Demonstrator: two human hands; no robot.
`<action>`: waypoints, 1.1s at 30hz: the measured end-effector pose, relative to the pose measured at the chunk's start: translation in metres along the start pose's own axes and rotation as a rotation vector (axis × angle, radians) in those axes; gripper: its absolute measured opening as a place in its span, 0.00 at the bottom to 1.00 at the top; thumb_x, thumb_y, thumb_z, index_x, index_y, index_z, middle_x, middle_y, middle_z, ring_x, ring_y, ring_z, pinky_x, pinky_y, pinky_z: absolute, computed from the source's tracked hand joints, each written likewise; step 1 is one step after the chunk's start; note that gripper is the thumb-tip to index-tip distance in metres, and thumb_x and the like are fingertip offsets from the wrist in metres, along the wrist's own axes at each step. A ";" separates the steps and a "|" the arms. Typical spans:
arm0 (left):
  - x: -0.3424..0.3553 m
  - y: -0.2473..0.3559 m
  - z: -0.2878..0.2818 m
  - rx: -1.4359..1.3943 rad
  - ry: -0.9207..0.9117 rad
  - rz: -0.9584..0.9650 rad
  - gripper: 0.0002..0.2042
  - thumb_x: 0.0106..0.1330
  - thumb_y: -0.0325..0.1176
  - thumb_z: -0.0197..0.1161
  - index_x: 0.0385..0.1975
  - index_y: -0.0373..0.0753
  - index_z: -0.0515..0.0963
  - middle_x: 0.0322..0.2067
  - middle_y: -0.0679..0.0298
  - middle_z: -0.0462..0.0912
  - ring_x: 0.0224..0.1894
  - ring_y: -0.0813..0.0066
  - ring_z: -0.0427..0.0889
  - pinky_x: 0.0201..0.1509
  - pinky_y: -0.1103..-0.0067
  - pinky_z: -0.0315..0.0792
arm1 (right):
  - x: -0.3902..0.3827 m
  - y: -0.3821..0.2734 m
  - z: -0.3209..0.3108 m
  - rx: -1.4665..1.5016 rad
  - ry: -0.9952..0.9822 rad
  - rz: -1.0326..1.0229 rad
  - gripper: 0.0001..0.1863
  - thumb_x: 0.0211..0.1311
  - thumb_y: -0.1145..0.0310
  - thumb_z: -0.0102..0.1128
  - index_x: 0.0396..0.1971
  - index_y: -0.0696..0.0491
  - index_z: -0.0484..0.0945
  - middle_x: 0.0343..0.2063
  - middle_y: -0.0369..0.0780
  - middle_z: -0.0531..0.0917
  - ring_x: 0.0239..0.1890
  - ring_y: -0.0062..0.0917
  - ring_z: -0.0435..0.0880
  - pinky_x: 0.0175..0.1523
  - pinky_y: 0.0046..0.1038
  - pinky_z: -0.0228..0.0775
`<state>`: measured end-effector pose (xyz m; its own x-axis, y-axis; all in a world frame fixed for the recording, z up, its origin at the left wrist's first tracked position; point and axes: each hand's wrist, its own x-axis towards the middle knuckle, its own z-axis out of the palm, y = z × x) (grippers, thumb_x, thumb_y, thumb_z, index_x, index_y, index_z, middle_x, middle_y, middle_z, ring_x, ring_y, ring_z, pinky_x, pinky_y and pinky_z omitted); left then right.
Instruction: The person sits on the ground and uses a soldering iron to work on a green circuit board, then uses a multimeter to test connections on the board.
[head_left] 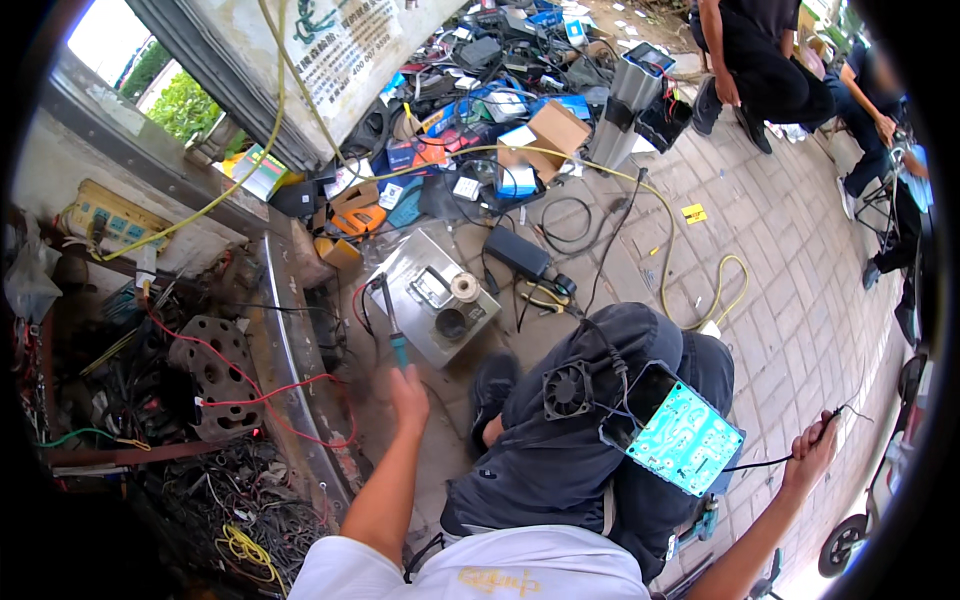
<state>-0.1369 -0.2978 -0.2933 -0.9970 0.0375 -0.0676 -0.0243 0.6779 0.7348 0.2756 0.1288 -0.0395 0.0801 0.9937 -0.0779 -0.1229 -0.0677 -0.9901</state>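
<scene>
My left hand (408, 395) grips the teal handle of a soldering iron (399, 346), its tip end over a silver metal box (468, 352). On that box sit a pale spool (464, 287) and a dark round cup (452, 323). My right hand (812, 455) is out to the right, closed on the end of a black cable (752, 465), with thin wire sticking out past the fingers. The cable runs to an opened device on my lap. Its bright green-blue circuit board (686, 437) faces up, and a small black fan (568, 389) hangs beside it on wires.
A black power adapter (517, 251) and yellow-handled pliers (545, 299) lie beyond my knees. A yellow cord (668, 235) crosses the paving. Heaped electronics and boxes (480, 110) fill the far side. Tangled wires (235, 500) lie left; other people (765, 60) are at far right.
</scene>
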 end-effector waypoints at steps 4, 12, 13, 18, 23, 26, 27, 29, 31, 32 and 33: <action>-0.048 0.040 -0.017 -0.010 -0.133 0.089 0.16 0.68 0.41 0.49 0.28 0.32 0.66 0.21 0.48 0.71 0.26 0.50 0.71 0.31 0.65 0.64 | 0.001 0.000 0.011 -0.025 0.000 -0.004 0.18 0.67 0.56 0.48 0.40 0.58 0.71 0.14 0.29 0.59 0.12 0.09 0.50 0.14 0.14 0.40; -0.078 0.039 -0.024 -0.182 -0.304 -0.189 0.16 0.68 0.41 0.49 0.26 0.34 0.68 0.16 0.60 0.70 0.19 0.69 0.71 0.24 0.72 0.63 | 0.006 -0.001 0.014 -0.052 -0.056 -0.012 0.18 0.68 0.56 0.47 0.40 0.58 0.71 0.14 0.28 0.60 0.12 0.08 0.51 0.14 0.14 0.41; -0.080 0.039 -0.026 -0.220 -0.298 -0.214 0.15 0.68 0.41 0.49 0.26 0.35 0.68 0.16 0.63 0.70 0.18 0.72 0.70 0.23 0.74 0.63 | 0.007 -0.001 0.011 -0.059 0.006 -0.004 0.17 0.68 0.57 0.47 0.41 0.58 0.71 0.14 0.28 0.60 0.12 0.09 0.52 0.14 0.14 0.41; -0.048 0.070 -0.040 -0.626 -0.269 -0.414 0.14 0.69 0.44 0.47 0.30 0.39 0.68 0.15 0.70 0.65 0.13 0.81 0.62 0.15 0.82 0.56 | 0.022 0.019 -0.013 -0.022 0.123 0.046 0.17 0.67 0.58 0.47 0.45 0.57 0.72 0.16 0.27 0.61 0.12 0.08 0.51 0.14 0.14 0.42; 0.025 0.143 -0.082 -1.123 -0.018 -0.346 0.15 0.69 0.46 0.41 0.33 0.40 0.68 0.15 0.68 0.64 0.11 0.78 0.60 0.12 0.80 0.53 | 0.022 0.018 -0.015 0.028 0.057 0.084 0.19 0.67 0.56 0.48 0.47 0.56 0.71 0.16 0.27 0.59 0.12 0.08 0.50 0.14 0.14 0.40; 0.074 0.176 -0.121 -1.371 0.048 -0.258 0.13 0.69 0.44 0.42 0.36 0.41 0.65 0.17 0.67 0.66 0.12 0.76 0.62 0.15 0.79 0.56 | 0.037 0.028 -0.025 0.069 -0.009 0.097 0.18 0.67 0.55 0.48 0.46 0.53 0.72 0.16 0.27 0.60 0.11 0.08 0.49 0.14 0.14 0.40; 0.091 0.179 -0.129 -1.396 0.099 -0.247 0.13 0.70 0.45 0.42 0.36 0.41 0.65 0.17 0.67 0.65 0.12 0.76 0.61 0.15 0.79 0.56 | 0.035 0.026 -0.018 0.063 0.002 0.109 0.18 0.67 0.55 0.48 0.47 0.53 0.72 0.16 0.27 0.60 0.11 0.07 0.49 0.14 0.14 0.40; 0.116 0.182 -0.147 -1.427 0.151 -0.239 0.14 0.70 0.46 0.41 0.35 0.42 0.64 0.17 0.67 0.65 0.13 0.75 0.61 0.16 0.78 0.56 | 0.032 0.021 -0.009 0.048 0.030 0.134 0.18 0.67 0.55 0.48 0.47 0.54 0.72 0.16 0.27 0.60 0.11 0.07 0.49 0.14 0.14 0.40; 0.132 0.183 -0.164 -1.461 0.208 -0.238 0.14 0.70 0.46 0.41 0.34 0.42 0.64 0.18 0.67 0.65 0.13 0.75 0.60 0.16 0.77 0.55 | 0.038 0.025 -0.013 0.056 0.000 0.118 0.18 0.67 0.55 0.48 0.47 0.54 0.71 0.16 0.27 0.60 0.11 0.07 0.49 0.14 0.14 0.40; 0.134 0.183 -0.171 -1.453 0.227 -0.238 0.14 0.70 0.46 0.40 0.34 0.42 0.64 0.18 0.66 0.65 0.13 0.75 0.60 0.16 0.77 0.55 | 0.041 0.027 -0.016 0.061 -0.012 0.108 0.18 0.67 0.55 0.47 0.47 0.54 0.71 0.16 0.27 0.60 0.11 0.07 0.49 0.14 0.14 0.40; 0.135 0.184 -0.178 -1.443 0.249 -0.236 0.14 0.70 0.46 0.40 0.33 0.42 0.63 0.18 0.66 0.65 0.13 0.76 0.60 0.16 0.78 0.55 | 0.044 0.029 -0.018 0.061 -0.023 0.099 0.18 0.67 0.55 0.47 0.47 0.54 0.71 0.15 0.27 0.60 0.11 0.07 0.49 0.14 0.14 0.40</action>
<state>-0.2892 -0.2985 -0.0475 -0.9428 -0.1914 -0.2729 -0.0855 -0.6524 0.7531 0.2930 0.1685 -0.0738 0.0423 0.9843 -0.1714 -0.1891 -0.1606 -0.9687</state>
